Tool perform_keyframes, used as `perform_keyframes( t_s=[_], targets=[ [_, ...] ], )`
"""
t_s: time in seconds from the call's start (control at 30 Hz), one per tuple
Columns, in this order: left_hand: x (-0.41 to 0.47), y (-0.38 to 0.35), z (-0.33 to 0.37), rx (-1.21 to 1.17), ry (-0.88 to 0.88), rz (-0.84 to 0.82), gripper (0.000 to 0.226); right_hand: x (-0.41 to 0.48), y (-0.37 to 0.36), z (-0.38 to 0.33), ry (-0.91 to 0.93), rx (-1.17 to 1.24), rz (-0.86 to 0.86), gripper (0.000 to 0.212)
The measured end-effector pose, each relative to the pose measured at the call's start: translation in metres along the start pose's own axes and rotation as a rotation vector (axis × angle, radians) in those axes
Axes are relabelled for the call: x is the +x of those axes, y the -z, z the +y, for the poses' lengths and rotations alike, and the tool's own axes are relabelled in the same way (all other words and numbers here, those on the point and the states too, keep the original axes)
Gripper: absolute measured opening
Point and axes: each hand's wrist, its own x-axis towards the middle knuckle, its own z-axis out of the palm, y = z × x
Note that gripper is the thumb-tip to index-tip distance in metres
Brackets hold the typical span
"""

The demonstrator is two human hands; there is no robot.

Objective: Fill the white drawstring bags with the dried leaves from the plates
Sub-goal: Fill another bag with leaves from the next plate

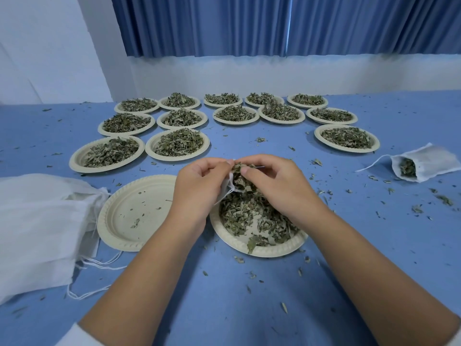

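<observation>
blue table (pixel 249 308), leaf crumbs everywhere; left hand (pixel 199 186) pinches white drawstring bag (pixel 228 187) open, right hand (pixel 272 186) pinches dried leaves (pixel 240 181) at its mouth, above half-full plate (pixel 259 248)

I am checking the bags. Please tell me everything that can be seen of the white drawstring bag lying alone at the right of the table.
The white drawstring bag looks like thin, soft, gauzy fabric. It lies on its side on the blue table, near the right edge of the view, which cuts off its far end. Its mouth is open and faces left; dried leaves show inside. Its drawstring trails loose to the left. Only the table touches it.
</observation>
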Motion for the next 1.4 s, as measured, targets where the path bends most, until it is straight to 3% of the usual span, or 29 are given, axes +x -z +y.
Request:
perform_keyframes(
  t_s=[0.3,0.5,0.6,0.73,0.9,1.17,1.4],
  targets=[
    [-0.003,0.002,0.005,-0.069,0.048,-0.049,0.008,0.002,0.003,0.007,-0.108,0.353,0.021,0.028],
    [-0.007,0.0,0.008,-0.046,-0.005,-0.135,0.01,0.005,0.005,0.01,-0.172,0.316,0.095,0.031],
    [-0.008,-0.001,0.009,-0.052,-0.009,-0.146,0.011,0.007,0.007,0.011,-0.294,0.368,-0.002,0.034],
    [-0.007,-0.001,0.008,-0.064,0.004,-0.155,0.016,0.008,0.009,0.009,-0.352,0.491,-0.17,0.012],
    [-0.007,-0.002,0.005,0.048,-0.073,-0.1,0.01,0.009,0.008,0.011,-0.312,0.426,-0.095,0.012],
    [-0.012,-0.007,-0.001,0.303,-0.252,-0.112,0.008,0.006,-0.003,0.015,-0.183,0.059,0.049,0.014],
    [-0.004,-0.001,0.002,0.178,-0.197,0.069,0.007,0.007,0.009,0.006,-0.292,0.311,-0.076,0.019]
  ],
)
